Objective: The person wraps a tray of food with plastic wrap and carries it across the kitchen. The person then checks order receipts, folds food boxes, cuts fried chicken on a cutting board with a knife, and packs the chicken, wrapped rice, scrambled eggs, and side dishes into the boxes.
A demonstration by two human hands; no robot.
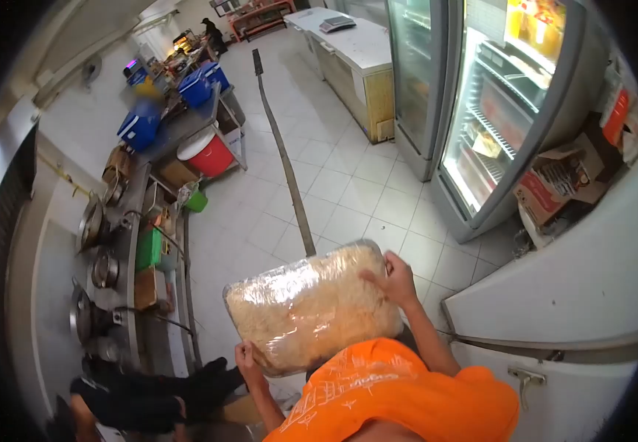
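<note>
Over white tiles (359, 193), your left grip (251, 363) and right grip (395, 281) clasp a rectangular, film-wrapped, tan-filled tray (319, 306), apparently a carry: move level.

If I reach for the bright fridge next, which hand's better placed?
Probably your right hand. Holding the pack at right, it's nearer the bright fridge; your left hand grips the lower-left corner. Both are occupied.

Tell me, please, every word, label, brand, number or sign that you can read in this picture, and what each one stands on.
None can be read with certainty.
Orange shirt: white lettering and drawings, lettering too blurred to read.
Cardboard box: red printed panel, too small to read.
Dark shirt: tiny pale mark, unreadable.
Wrapped tray: no lettering that I can make out.
</note>
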